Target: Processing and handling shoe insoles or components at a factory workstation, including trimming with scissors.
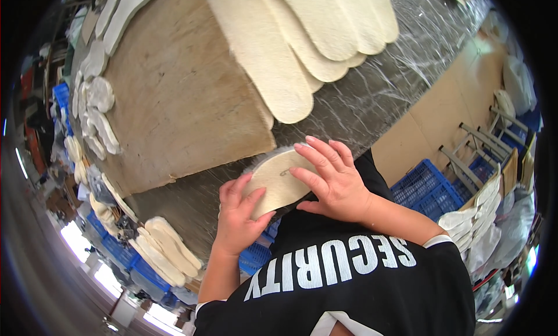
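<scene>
Your fingers are spread, not curled tight. Those of your right hand (334, 182) lie flat and slightly fanned on top of the cream sole-shaped piece (278, 182), pressing it down. Those of your left hand (237, 217) wrap around its near end, thumb on top, so that hand grips the piece from the side. The piece lies at the near edge of the grey worktable (372, 97), just in front of your body, with a fringe of grey fur showing along its far rim.

Just beyond the piece, a tan board (180, 97) lies on the table, its near corner close to your left fingers. Further back, a stack of long cream felt insoles (302, 39) overlaps the board's right side and fans out toward the table's far end. More pale cut pieces (96, 109) line the board's left edge, and a small pile of insoles (165, 249) sits at the table's near-left corner, beside your left forearm.

Your black shirt carries large white block lettering across the chest. Blue plastic crates (427, 188) stand on the floor to your right, and another shows below the table edge under your hands. The open grey strip between board and table edge is narrow.
</scene>
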A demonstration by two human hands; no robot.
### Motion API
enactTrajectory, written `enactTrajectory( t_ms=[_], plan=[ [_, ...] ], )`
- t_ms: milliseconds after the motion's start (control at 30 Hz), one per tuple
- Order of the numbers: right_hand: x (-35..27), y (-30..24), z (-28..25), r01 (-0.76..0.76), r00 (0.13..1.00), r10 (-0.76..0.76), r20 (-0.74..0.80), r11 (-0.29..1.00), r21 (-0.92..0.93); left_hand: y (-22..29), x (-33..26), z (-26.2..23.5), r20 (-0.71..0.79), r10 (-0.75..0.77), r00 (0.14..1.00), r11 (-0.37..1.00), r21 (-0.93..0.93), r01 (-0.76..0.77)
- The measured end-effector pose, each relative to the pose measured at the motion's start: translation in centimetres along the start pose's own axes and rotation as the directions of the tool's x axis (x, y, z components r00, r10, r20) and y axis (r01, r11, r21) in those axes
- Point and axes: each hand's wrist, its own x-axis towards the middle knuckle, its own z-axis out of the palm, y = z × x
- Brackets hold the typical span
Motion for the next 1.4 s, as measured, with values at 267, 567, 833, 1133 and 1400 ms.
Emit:
enactTrajectory(
  t_ms=[267,567,833,1133,1400],
  plan=[
    [1.5,-0.1,0.4,0.08,0.956,-0.05,0.289,0.993,-0.092,-0.3,-0.5,-0.9,0.063,0.019,0.998,0.999,0.034,-0.022],
    [1.6,-0.1,0.3,0.033,0.961,0.008,0.278,0.99,-0.141,-2.1,-1.8,-1.7,-0.048,-0.349,0.936,0.908,-0.265,0.325],
    [1.4,-0.3,0.2,-0.022,0.93,0.074,0.36,0.989,-0.146,-2.8,-1.7,-0.8,-0.077,-0.38,0.922,0.896,-0.277,0.346],
    [1.5,-0.9,-0.2,0.007,0.909,0.1,0.406,0.967,-0.256,-2.8,-1.3,-0.3,-0.065,-0.436,0.898,0.86,-0.323,0.394],
    [4.4,-2.1,3.2,0.304,0.858,-0.192,0.476,0.937,-0.171,-3.1,-2.0,0.1,-0.153,-0.392,0.907,0.882,-0.341,0.325]
  ],
)
